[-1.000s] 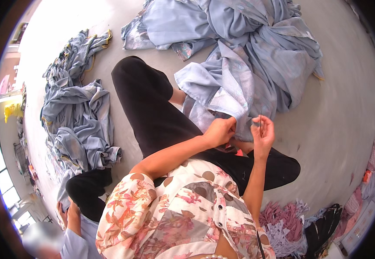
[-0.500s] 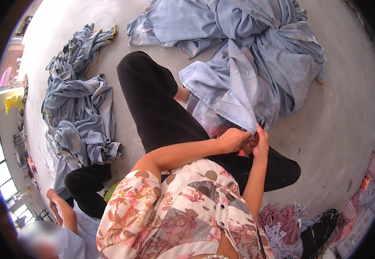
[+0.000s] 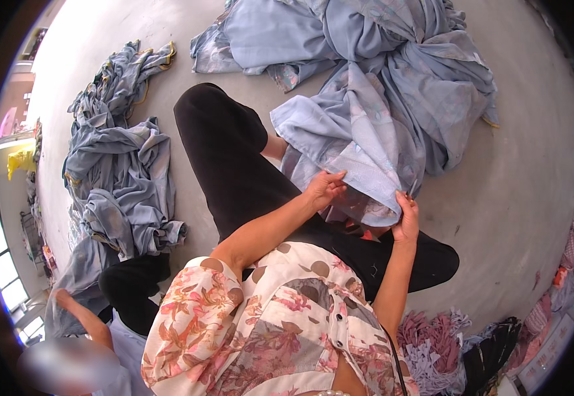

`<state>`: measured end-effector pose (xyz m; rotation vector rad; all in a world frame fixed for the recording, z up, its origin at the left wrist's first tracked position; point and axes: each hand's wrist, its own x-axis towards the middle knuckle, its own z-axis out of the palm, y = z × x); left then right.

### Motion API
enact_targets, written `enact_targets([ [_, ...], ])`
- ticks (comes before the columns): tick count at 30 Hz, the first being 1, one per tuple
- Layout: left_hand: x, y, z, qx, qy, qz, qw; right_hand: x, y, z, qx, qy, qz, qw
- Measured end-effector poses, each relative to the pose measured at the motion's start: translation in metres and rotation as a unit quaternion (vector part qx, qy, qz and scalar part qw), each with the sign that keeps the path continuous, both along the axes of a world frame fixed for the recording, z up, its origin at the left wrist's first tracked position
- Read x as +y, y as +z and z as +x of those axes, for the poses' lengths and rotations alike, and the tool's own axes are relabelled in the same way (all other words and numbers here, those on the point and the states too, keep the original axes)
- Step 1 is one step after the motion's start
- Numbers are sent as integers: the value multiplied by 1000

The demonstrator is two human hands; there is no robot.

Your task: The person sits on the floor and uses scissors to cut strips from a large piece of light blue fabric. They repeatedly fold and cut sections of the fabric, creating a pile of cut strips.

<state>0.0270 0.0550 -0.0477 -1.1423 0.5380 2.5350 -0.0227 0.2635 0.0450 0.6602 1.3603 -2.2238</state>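
A light blue-grey cloth [image 3: 359, 173] with a faint floral pattern lies over my lap and runs into the big heap ahead. My left hand [image 3: 326, 188] is closed in a pinch on the cloth's near edge. To its right, my right hand [image 3: 406, 216] pinches the same cloth close to its corner. Between the two hands the edge is stretched out, with a loose flap hanging below it. A small red thing [image 3: 367, 234] shows under the flap; its kind is hidden.
The large heap of blue-grey cloth [image 3: 419, 86] spreads on the grey floor ahead. A long pile of similar cloth [image 3: 125, 158] lies at left, beside a seated co-worker [image 3: 132, 356]. Bundles of pink and white strips [image 3: 432, 350] and black cloth [image 3: 491, 356] sit at lower right.
My hands were close together at the cloth's corner, with a dark pointed thing beside them. My left hand has moved left and up along the edge; the dark thing no longer shows.
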Motion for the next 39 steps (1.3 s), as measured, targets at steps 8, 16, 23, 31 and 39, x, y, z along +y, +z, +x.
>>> enact_targets([
  [8, -10, 120, -26, 258, -50, -76, 962, 26, 43, 2, 70, -26, 49, 996],
  [16, 5, 111, -40, 194, -30, -30, 980, 45, 34, 2, 153, 41, 201, 967],
  [23, 11, 108, -41, 195, -60, -70, 976, -17, 65, 0, 361, 88, 437, 819],
  [31, 16, 112, -41, 162, -34, -57, 985, -49, 41, -8, 467, 117, 458, 747],
  [39, 13, 100, -42, 132, 0, -38, 991, -33, 48, -11, 245, 64, 191, 948],
])
